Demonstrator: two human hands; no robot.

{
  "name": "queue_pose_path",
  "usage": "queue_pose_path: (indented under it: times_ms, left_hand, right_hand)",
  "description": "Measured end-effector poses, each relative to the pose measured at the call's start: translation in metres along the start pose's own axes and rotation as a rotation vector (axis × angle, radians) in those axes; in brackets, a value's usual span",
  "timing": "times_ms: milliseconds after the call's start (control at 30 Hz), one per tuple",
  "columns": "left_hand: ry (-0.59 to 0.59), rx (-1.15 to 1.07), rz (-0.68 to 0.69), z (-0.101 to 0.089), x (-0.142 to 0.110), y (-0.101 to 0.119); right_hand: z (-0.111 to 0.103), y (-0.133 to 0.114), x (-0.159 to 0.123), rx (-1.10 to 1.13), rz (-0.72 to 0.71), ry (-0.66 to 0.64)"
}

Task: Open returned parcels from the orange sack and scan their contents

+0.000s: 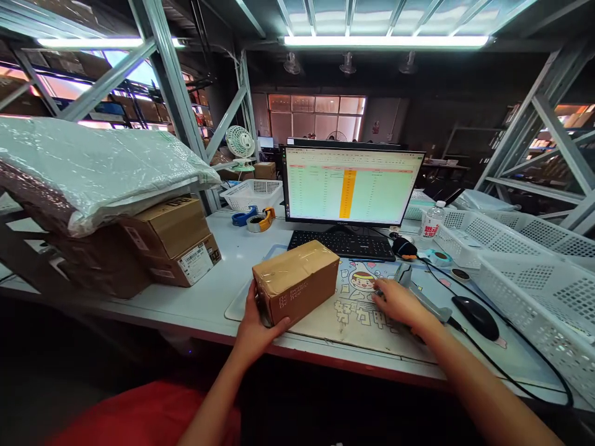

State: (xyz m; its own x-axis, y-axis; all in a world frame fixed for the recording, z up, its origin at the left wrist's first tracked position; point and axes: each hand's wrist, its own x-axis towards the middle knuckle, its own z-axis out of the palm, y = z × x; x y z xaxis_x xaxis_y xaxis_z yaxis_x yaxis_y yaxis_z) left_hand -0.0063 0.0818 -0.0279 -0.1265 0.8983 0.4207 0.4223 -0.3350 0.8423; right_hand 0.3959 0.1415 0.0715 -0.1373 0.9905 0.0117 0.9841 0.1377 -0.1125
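Observation:
My left hand (258, 331) is closed around the near left end of a brown cardboard box (304, 288). The thumb presses its front and the fingers are at its left side. Clear tape covers the top, and white lettering is printed on the front. This box rests on the desk mat, tilted slightly in my view. My right hand (402, 303) is low over the mat, fingers apart, against a grey corded barcode scanner (430, 301) lying there. Part of the scanner is hidden behind the hand.
A monitor (351, 189) and keyboard (344, 244) stand behind the box. Stacked cartons (174, 238) and a plastic-wrapped bundle (106, 167) are left, near tape dispensers (260, 220). A mouse (475, 317), a bottle (432, 221) and white baskets (539, 297) are right.

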Motion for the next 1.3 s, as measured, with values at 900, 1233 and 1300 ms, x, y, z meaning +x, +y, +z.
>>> queue_pose_path:
  times_ms: [900, 1233, 1300]
  left_hand:
    - [-0.134, 0.802, 0.544, -0.002, -0.018, 0.185]
    - [-0.053, 0.729, 0.544, 0.002, -0.015, 0.186]
    - [-0.038, 0.711, 0.550, -0.004, -0.014, 0.186]
  right_hand:
    - [-0.064, -0.087, -0.114, 0.612, -0.373, 0.143]
    - [-0.019, -0.105, -0.135, 0.280, -0.174, 0.130]
    - [-0.017, -0.097, -0.146, 0.310, -0.197, 0.105]
